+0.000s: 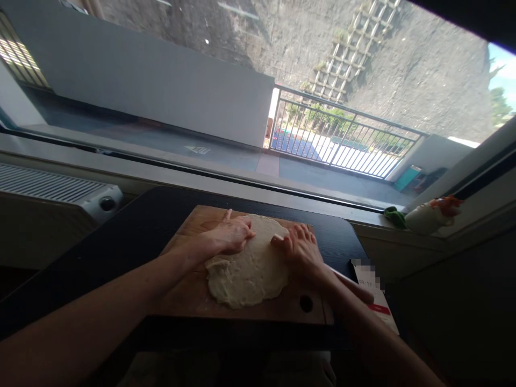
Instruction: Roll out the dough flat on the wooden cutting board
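Note:
A flat, roughly oval sheet of dough point(250, 274) lies on a wooden board point(181, 293), with a folded, uneven patch on its left edge. My left hand point(234, 235) is at the dough's upper left edge. Its fingers are bent together against the dough, while one finger sticks out over the board. On the right side, my right hand point(303, 246) is closed around a wooden rolling pin point(355, 289). One end of the pin shows over the dough, and the other runs out past my forearm to the right. My palm hides the pin's middle.
The board rests on a dark table point(133, 236) against a window sill. A paper packet point(377, 295) lies at the table's right edge. On the sill stands a pale pot point(427, 217) beside something green point(395, 216). A radiator point(60, 185) is to the left.

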### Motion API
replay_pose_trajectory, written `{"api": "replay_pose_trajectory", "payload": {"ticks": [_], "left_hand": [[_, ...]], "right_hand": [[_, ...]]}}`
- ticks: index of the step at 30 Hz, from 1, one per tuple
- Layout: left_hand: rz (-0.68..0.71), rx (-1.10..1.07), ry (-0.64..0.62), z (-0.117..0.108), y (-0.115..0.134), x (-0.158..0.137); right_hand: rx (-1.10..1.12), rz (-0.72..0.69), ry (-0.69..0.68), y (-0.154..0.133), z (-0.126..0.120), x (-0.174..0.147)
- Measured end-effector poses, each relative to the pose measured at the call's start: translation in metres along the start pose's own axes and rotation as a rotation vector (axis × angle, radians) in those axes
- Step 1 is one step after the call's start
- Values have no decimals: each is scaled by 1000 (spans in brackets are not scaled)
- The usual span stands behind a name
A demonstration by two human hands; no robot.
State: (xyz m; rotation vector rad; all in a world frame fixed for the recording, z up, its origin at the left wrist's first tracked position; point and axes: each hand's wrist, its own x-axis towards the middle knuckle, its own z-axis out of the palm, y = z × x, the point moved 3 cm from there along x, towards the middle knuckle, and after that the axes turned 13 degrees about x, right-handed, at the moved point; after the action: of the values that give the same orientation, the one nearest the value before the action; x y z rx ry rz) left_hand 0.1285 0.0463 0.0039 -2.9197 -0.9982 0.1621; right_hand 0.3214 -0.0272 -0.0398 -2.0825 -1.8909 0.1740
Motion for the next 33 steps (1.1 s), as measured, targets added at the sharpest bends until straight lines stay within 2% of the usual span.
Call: {"api": "replay_pose_trajectory", "payload": {"ticks": [2, 3, 4, 6, 8, 10, 13, 14, 15, 17, 19, 20, 22, 24, 25, 27, 30, 32, 33], "left_hand": [[7, -12, 5, 1, -2, 1], [9, -19, 5, 2, -3, 1], [12, -26, 2, 3, -3, 1], [13, -37, -5, 4, -5, 1], [12, -47, -3, 6, -7, 2], [32, -58, -4, 8, -13, 5], [29, -79, 5, 12, -26, 20], [5, -79, 27, 12, -31, 27], [-26, -73, 59, 12, -36, 35], [-82, -49, 95, 11, -42, 50], [-103, -36, 9, 12, -42, 63], [-106, -35, -60, 13, -41, 67], [-97, -42, -165, 15, -38, 70], [-73, -48, -169, 14, -36, 70], [-61, -43, -148, 13, -35, 70], [-46, -19, -108, 11, -33, 71], [-66, 44, -84, 9, -27, 73], [-93, 91, -84, 8, -22, 73], [-101, 113, -83, 8, -19, 73]], "right_hand": [[-25, -143, 21, -8, 3, -12], [-36, -151, 40, -7, 2, -12], [-42, -115, 45, -5, -1, -7], [-44, 43, 34, 5, -8, 9], [-18, 117, -11, 10, -11, 16], [15, 45, -62, 3, -8, 5], [21, -195, -67, -14, 2, -21], [11, -209, -55, -14, 2, -23], [-1, -189, -37, -12, 1, -19], [-19, -38, 4, 0, -5, 0], [-16, 94, -14, 11, -11, 17], [-7, 108, -30, 13, -12, 19], [16, 25, -61, 8, -8, 11], [25, -166, -62, -1, -3, -5], [24, -210, -48, -3, -1, -8], [13, -148, -23, 3, -2, 1], [29, 131, -25, 25, -7, 33], [47, 161, -53, 30, -6, 40], [54, 110, -70, 28, -4, 37]]}}
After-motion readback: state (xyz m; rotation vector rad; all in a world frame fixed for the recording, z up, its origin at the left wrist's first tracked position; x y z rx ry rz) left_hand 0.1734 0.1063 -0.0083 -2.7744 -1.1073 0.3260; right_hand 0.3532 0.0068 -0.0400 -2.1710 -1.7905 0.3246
